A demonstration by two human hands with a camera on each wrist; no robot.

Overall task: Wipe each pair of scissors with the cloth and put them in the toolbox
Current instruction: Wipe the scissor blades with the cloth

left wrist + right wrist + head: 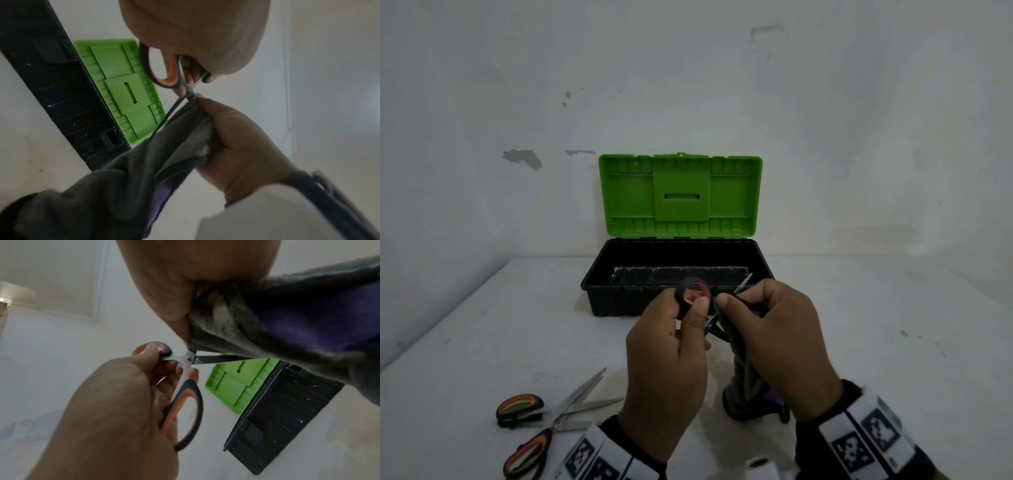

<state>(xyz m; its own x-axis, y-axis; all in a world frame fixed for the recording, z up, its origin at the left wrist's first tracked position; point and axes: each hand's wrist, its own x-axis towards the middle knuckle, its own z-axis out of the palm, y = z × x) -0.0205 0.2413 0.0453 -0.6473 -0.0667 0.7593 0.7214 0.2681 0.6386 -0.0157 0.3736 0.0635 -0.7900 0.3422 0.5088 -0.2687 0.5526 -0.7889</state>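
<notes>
Right now I have one pair of scissors [697,296] raised just in front of the toolbox [599,284], blades parted. My left hand [667,359] grips the orange-and-black handles, fingers curled through the loops. My right hand [780,342] pinches the grey cloth [185,134] around one blade close to the pivot, while the rest of the cloth hangs down toward the surface [893,325].

To do this well, I judge the cloth should stay folded over the flat of the blade and slide from the pivot out to the tip, away from the edge, with the left hand holding the handles steady so the blades cannot snap together on my fingers. The other blade would need the same pass.

Counting: three pairs of scissors in all, one in my hands and two more pairs [544,418] lying crossed on the surface, nearer to me than the toolbox and to its left. One cloth. One toolbox, its green lid [679,195] standing open; I see no scissors inside it.
</notes>
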